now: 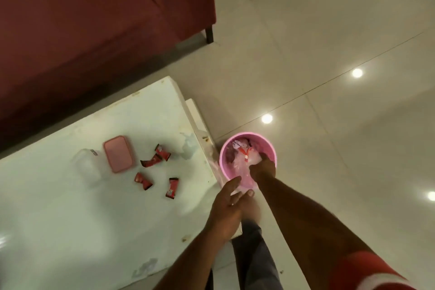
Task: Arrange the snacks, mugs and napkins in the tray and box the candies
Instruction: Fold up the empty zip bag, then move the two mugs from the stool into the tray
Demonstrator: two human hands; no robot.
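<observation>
Pale glossy floor tiles [329, 54] everywhere, spotted with ceiling-light glare. Risk-wise, starting closest: easy to tip the pink bin [270, 148] with one hard tug from the right hand [262, 170], probably being light plastic, and then rubbish all over the floor. Could also have dragged the crumpled clear bag [244, 162] out by accident on the way up.

Left of the bin, up on the white table [70, 219], four red-wrapped candies [162, 152] lying loose, none boxed yet. Easy to sweep one off the edge nearest the bin with a careless forearm. Further left of the bin, clear box [88, 168] sitting open with pink lid [118, 156] flat just beside. Hard to spot against the white top, so easy to knock. No tray, mugs or napkins anywhere in shot.

Fingers now. Left hand [226, 205] hovering just short of the bin's near rim, over the table corner: fingers stretched out flat and loosely together, holding nothing, touching nothing as far as could be told. Right hand down inside the bin, fingers curled into the bag and mostly hidden. Touching plastic for sure, but couldn't tell whether actually gripping.

Way beyond the bin, far left, dark red sofa [82, 19], not involved.
</observation>
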